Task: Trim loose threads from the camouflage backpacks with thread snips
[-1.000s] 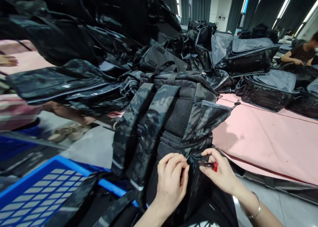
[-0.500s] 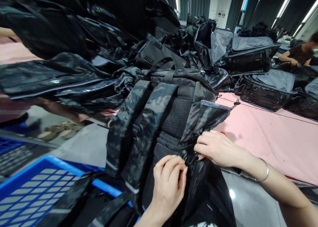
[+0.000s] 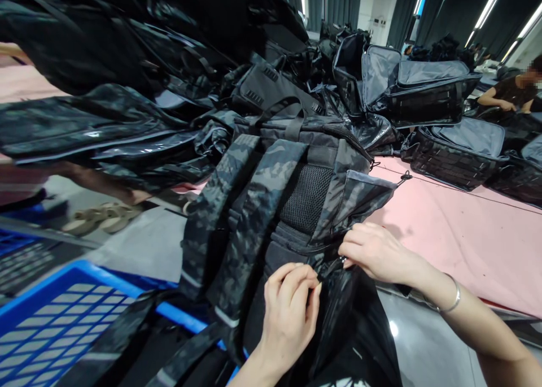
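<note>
A dark camouflage backpack (image 3: pixel 309 198) leans at the table edge in front of me, with its shoulder straps (image 3: pixel 271 189) and mesh back panel facing me. My left hand (image 3: pixel 292 311) is closed, thumb and fingers pinching the dark fabric low on its side. Just to the right, my right hand (image 3: pixel 376 254) is closed in a pinch by the side pocket (image 3: pixel 366 192). A small shiny piece, apparently a zipper pull (image 3: pixel 342 259), shows at its fingertips. The fingers partly hide the seam between my hands.
A blue plastic basket (image 3: pixel 76 296) stands at lower left with dark straps over its rim. Dark bags (image 3: pixel 84 121) are heaped at left. Several open grey-lined bags (image 3: pixel 457 144) sit along the pink-covered table (image 3: pixel 474 234). Another person (image 3: pixel 508 96) works at far right.
My right hand has shifted very slightly to the right, widening the gap from my left hand a little. Both pinches are kept, and the backpack stays in about the same place.
</note>
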Available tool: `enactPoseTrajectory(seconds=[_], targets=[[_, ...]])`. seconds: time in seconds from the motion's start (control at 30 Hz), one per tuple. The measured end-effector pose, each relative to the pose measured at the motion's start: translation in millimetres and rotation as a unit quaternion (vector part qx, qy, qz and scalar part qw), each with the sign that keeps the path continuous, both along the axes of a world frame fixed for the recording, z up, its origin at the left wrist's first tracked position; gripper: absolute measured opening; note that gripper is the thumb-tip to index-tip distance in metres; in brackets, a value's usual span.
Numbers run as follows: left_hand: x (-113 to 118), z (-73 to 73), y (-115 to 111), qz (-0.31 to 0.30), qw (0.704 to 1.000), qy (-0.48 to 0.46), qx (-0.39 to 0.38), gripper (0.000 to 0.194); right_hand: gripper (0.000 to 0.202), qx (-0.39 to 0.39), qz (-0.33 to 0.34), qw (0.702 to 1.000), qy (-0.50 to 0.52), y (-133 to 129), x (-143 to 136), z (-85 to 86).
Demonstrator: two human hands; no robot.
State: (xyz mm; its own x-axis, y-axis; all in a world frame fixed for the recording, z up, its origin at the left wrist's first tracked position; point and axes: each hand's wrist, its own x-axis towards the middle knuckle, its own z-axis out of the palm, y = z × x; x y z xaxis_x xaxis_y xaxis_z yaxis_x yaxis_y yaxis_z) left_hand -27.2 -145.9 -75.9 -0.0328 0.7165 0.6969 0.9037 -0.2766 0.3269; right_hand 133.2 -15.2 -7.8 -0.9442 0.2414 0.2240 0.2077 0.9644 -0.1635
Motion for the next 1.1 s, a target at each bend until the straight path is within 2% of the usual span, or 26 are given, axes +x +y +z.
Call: enactPoseTrajectory(seconds=[0.07, 0.13, 0.2, 0.27, 0.33, 0.4, 0.43, 0.5, 0.6, 0.77, 0.9, 1.0, 1.1], targets=[[-2, -0.1, -1, -0.01, 1.0, -0.011, -0.009, 0.014, 0.016, -0.123, -0.03, 0.99, 0.068, 1, 12, -11.4], [-5, -0.1, -2, -0.02, 0.999, -0.02, -0.014, 0.013, 0.025, -0.238, -0.057, 0.962, 0.117, -4, 21, -28.2], [-9, 0.2, -5, -0.035, 0.999, -0.034, -0.016, 0.012, 0.037, -0.307, -0.088, 0.936, 0.146, -12, 25, -48.2], [-16, 0.7, -10, -0.07, 0.995, -0.074, -0.023, 0.013, 0.035, -0.339, -0.121, 0.915, 0.184, -20, 24, -67.2], [-22, 1.4, -16, -0.144, 0.98, -0.128, -0.046, 0.016, 0.026, -0.354, -0.152, 0.895, 0.225, -25, 22, -81.6], [-25, 1.5, -21, -0.217, 0.963, -0.142, -0.067, 0.017, 0.023, -0.362, -0.165, 0.884, 0.246, -26, 19, -90.0], [-25, 1.1, -22, -0.222, 0.964, -0.127, -0.069, 0.016, 0.023, -0.364, -0.166, 0.881, 0.25, -26, 18, -92.2], [-22, -0.6, -20, -0.16, 0.983, -0.074, -0.049, 0.009, 0.022, -0.369, -0.168, 0.877, 0.258, -26, 17, -94.0], [-14, -3.1, -13, -0.03, 0.999, -0.002, -0.011, 0.015, 0.021, -0.368, -0.178, 0.873, 0.266, -27, 17, -94.6], [3, -0.2, -6, 0.051, 0.997, 0.049, 0.018, 0.009, 0.022, -0.348, -0.185, 0.875, 0.279, -33, 15, -96.6], [12, 2.6, -4, 0.066, 0.996, 0.061, -0.006, 0.01, 0.023, -0.346, -0.189, 0.873, 0.287, -36, 14, -96.3], [12, 1.4, -3, 0.045, 0.997, 0.064, 0.005, 0.013, 0.023, -0.346, -0.193, 0.87, 0.294, -37, 14, -95.4], [3, 0.4, -7, 0.012, 1.0, 0.019, -0.002, 0.013, 0.024, -0.354, -0.203, 0.862, 0.3, -37, 14, -95.1]])
